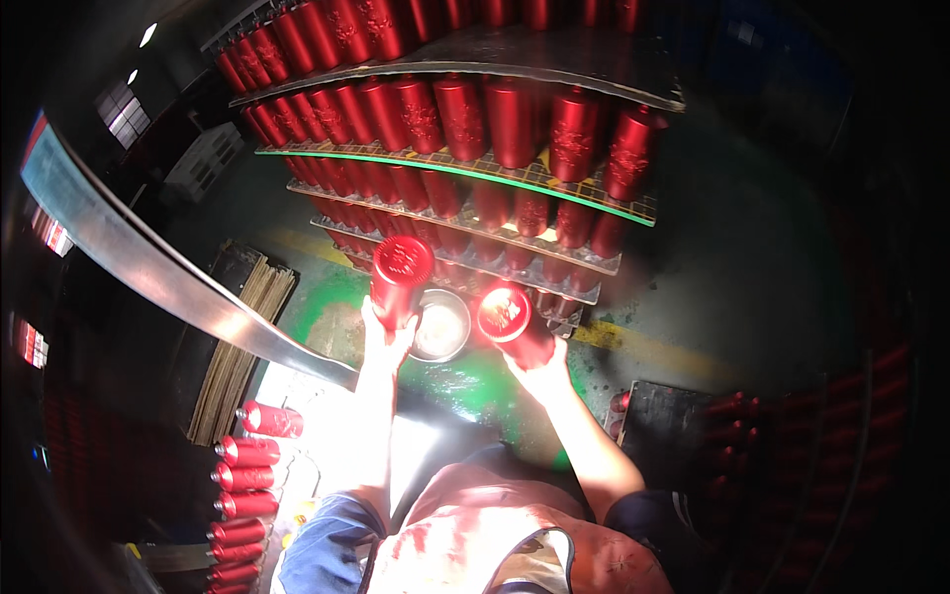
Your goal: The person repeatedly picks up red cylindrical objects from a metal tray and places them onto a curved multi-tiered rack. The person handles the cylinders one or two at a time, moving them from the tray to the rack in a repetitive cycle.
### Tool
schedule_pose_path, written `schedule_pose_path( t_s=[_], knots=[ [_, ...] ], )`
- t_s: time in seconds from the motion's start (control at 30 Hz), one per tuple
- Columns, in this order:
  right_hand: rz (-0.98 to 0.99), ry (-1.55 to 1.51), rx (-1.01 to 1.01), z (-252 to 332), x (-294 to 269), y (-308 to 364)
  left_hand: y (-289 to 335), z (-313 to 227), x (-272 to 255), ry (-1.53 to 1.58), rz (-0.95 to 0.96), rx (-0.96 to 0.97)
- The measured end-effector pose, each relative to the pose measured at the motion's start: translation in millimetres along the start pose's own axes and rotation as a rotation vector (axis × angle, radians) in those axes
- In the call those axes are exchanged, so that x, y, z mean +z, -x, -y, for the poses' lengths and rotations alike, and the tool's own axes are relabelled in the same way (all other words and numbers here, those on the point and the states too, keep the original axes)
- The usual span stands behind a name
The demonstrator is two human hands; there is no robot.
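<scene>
In my left hand (384,342) is a red metal bottle (400,272), tilted, its round embossed end facing up. My fingers wrap round its lower part. A second red bottle (520,327) is gripped in my right hand (544,374), leaning toward the upper left with bright glare on its round end. The two bottles are apart, and below them, between my hands, shows a round pale metal pan (441,325). Where the necks of the held bottles are, I cannot see.
Ahead stands a tiered rack (554,178) packed with upright red bottles. A curved metal strip (188,282) reaches in from the left. Several red bottles lie in a row (247,477) at the lower left, beside stacked boards (233,361). A dark box (663,426) is at right.
</scene>
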State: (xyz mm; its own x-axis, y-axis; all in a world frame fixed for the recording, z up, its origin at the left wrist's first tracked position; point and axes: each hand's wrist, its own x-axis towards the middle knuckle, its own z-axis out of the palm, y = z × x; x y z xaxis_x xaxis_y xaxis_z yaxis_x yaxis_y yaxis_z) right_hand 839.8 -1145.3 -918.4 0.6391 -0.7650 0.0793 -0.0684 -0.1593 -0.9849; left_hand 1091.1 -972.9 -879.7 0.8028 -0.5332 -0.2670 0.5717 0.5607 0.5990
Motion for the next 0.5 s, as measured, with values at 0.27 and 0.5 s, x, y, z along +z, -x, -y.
schedule_pose_path(
  t_s=[0.27,0.5],
  knots=[
    [0.668,-1.717,0.757,37.7,206.6,-171.7,-146.6,-62.8,-48.2,0.637,-0.128,-0.437],
    [0.69,-1.642,0.91,52.6,276.6,-220.3,-197.2,-90.9,-72.5,0.714,-0.191,-0.343]
  ],
)
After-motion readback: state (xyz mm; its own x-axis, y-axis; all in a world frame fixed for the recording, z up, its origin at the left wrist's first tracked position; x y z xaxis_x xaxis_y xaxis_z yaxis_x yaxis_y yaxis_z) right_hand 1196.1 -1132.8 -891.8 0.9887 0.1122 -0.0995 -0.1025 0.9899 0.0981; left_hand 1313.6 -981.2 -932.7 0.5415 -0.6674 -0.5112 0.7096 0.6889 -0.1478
